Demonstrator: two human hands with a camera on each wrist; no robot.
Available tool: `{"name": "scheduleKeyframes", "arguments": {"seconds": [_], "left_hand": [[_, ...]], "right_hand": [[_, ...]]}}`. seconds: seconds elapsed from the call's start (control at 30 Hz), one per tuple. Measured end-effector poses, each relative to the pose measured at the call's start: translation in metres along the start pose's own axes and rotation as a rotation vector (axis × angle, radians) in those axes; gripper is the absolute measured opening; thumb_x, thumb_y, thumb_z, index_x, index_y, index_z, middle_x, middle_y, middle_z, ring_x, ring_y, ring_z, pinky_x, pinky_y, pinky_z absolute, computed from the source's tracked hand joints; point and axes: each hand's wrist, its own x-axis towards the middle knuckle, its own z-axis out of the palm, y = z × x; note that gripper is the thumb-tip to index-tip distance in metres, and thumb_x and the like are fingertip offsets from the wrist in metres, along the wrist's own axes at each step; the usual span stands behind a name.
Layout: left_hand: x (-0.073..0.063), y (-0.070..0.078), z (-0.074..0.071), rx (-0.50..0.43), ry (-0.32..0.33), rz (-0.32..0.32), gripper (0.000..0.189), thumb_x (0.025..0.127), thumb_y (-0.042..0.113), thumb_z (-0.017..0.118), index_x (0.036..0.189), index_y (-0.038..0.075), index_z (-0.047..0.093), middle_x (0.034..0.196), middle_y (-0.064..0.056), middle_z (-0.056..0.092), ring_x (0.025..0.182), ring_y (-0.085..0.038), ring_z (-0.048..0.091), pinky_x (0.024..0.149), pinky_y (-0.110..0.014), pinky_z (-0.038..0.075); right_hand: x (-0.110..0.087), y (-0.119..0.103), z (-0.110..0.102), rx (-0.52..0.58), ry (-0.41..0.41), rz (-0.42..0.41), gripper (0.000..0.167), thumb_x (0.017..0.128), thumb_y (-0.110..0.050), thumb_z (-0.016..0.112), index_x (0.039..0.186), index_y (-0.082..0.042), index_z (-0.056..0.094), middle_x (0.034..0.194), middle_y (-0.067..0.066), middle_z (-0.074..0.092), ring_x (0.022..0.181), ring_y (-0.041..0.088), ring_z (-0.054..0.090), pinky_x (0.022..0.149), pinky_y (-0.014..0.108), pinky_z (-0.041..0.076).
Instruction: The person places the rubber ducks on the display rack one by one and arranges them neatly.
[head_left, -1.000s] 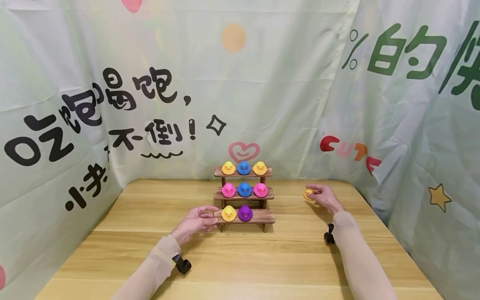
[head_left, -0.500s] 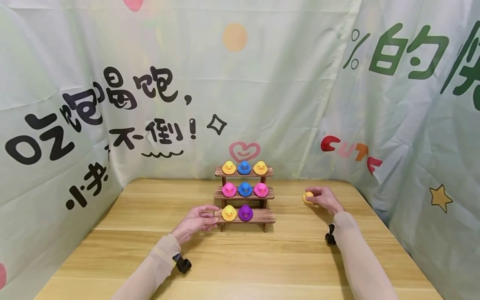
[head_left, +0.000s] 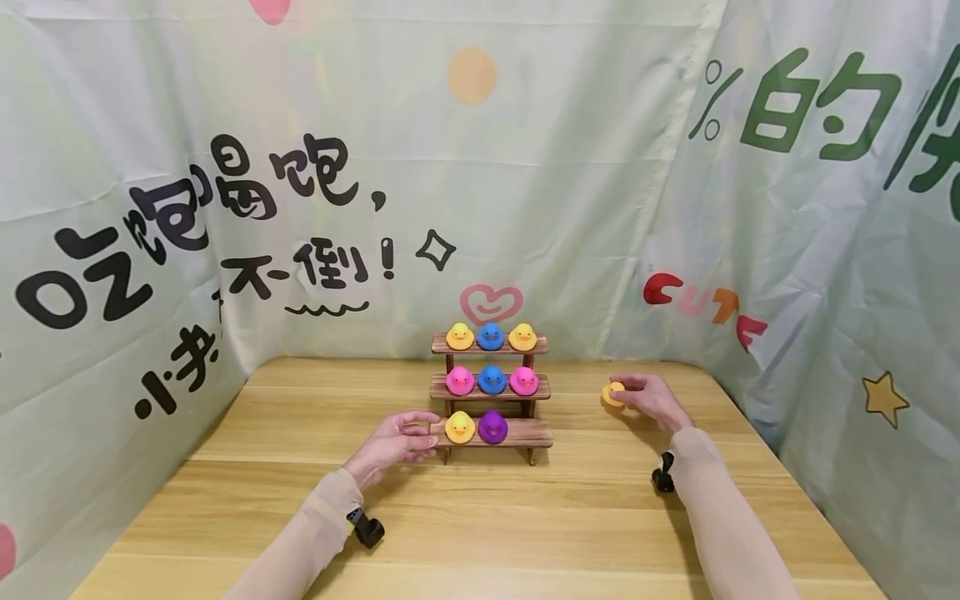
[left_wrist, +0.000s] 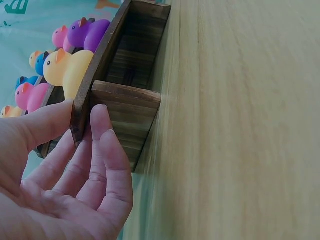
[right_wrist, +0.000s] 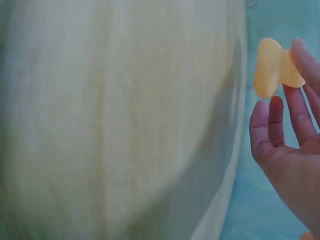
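Note:
My left hand (head_left: 396,439) grips the left end of the lowest step of a small wooden three-tier display stand (head_left: 528,431). In the left wrist view the thumb lies on the upper side of the step and the fingers curl beneath it. To the right of the stand, my right hand (head_left: 651,397) pinches a yellow rubber duck (head_left: 613,394) by its head, seen above the tabletop in the right wrist view. A yellow duck (head_left: 460,427) and a purple duck (head_left: 492,427) sit on the lowest step, with bare wood at its right end.
Pink ducks (head_left: 524,381) flank a blue duck (head_left: 492,380) on the middle step. Yellow ducks (head_left: 522,337) flank another blue duck (head_left: 491,337) on top. The wooden table (head_left: 480,533) is bordered by a printed cloth backdrop (head_left: 570,208) behind and at both sides.
The yellow duck in my right hand has shifted slightly left relative to the stand and shows more of itself. My left hand keeps its hold on the stand.

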Motion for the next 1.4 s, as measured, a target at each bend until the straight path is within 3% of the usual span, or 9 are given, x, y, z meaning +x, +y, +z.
{"name": "scheduleKeyframes", "arguments": {"seconds": [0.23,0.37,0.5,0.67,0.8,1.0,1.1,1.2,1.4], "left_hand": [[0.002,-0.001,0.0,-0.013,-0.003,0.008,0.043,0.09,0.004,0.069,0.13,0.002,0.056,0.1,-0.007,0.066,0.083,-0.02,0.07,0.072,-0.029,0.062],[0.004,-0.002,0.002,-0.04,-0.017,0.022,0.043,0.089,0.003,0.069,0.13,0.001,0.056,0.099,-0.007,0.066,0.082,-0.019,0.07,0.074,-0.03,0.063],[0.005,-0.003,0.003,-0.051,-0.017,0.023,0.043,0.089,0.002,0.069,0.13,0.001,0.056,0.1,-0.009,0.067,0.082,-0.019,0.07,0.075,-0.032,0.063],[0.005,-0.005,0.003,-0.047,-0.018,0.024,0.043,0.089,0.002,0.069,0.13,0.002,0.056,0.102,-0.01,0.067,0.083,-0.021,0.07,0.077,-0.035,0.063],[0.006,-0.007,0.004,-0.045,-0.018,0.026,0.043,0.089,0.003,0.069,0.13,0.002,0.056,0.102,-0.01,0.067,0.084,-0.021,0.07,0.077,-0.035,0.063],[0.005,-0.009,0.004,-0.061,-0.019,0.014,0.043,0.089,0.001,0.068,0.13,0.001,0.055,0.101,-0.009,0.067,0.084,-0.021,0.07,0.076,-0.033,0.063],[0.004,-0.009,0.003,-0.058,-0.019,0.02,0.044,0.089,0.002,0.068,0.131,0.0,0.055,0.1,-0.008,0.067,0.084,-0.021,0.07,0.077,-0.033,0.063],[0.003,-0.008,0.001,-0.051,-0.017,0.023,0.044,0.089,0.002,0.068,0.131,0.0,0.054,0.1,-0.008,0.067,0.084,-0.021,0.07,0.077,-0.034,0.063],[0.002,-0.006,-0.001,-0.039,-0.023,0.034,0.045,0.089,0.002,0.068,0.132,-0.001,0.053,0.103,-0.01,0.069,0.084,-0.021,0.07,0.077,-0.035,0.063]], "right_hand": [[-0.005,-0.01,0.001,-0.012,0.008,-0.067,0.052,0.091,-0.027,0.072,0.132,0.001,0.058,0.124,0.02,0.065,0.104,0.014,0.062,0.079,0.015,0.053],[-0.009,-0.016,0.004,0.116,-0.037,-0.074,0.053,0.091,-0.022,0.072,0.134,0.004,0.055,0.122,0.021,0.065,0.098,0.01,0.065,0.086,0.035,0.061],[-0.012,-0.022,0.008,0.226,-0.082,-0.082,0.056,0.092,-0.017,0.07,0.136,0.009,0.05,0.125,0.026,0.06,0.093,0.009,0.068,0.092,0.05,0.058],[-0.015,-0.033,0.015,0.263,-0.103,-0.126,0.051,0.094,-0.017,0.067,0.135,0.009,0.051,0.131,0.032,0.054,0.095,0.007,0.068,0.093,0.049,0.057],[-0.02,-0.044,0.022,0.292,-0.113,-0.176,0.047,0.093,-0.013,0.067,0.13,0.012,0.052,0.125,0.031,0.058,0.095,0.009,0.068,0.092,0.05,0.057],[-0.028,-0.058,0.036,0.318,-0.154,-0.218,0.048,0.091,-0.008,0.069,0.129,0.014,0.051,0.118,0.023,0.063,0.096,0.01,0.068,0.088,0.037,0.061],[-0.031,-0.065,0.041,0.302,-0.168,-0.224,0.047,0.09,-0.01,0.07,0.129,0.01,0.054,0.119,0.018,0.065,0.098,0.009,0.068,0.089,0.039,0.061],[-0.034,-0.072,0.046,0.283,-0.188,-0.232,0.046,0.09,-0.013,0.071,0.13,0.004,0.057,0.122,0.017,0.066,0.1,0.008,0.067,0.092,0.043,0.059],[-0.04,-0.083,0.05,0.282,-0.213,-0.226,0.048,0.092,-0.018,0.07,0.133,0.002,0.056,0.134,0.026,0.056,0.104,0.006,0.066,0.093,0.04,0.059]]}}
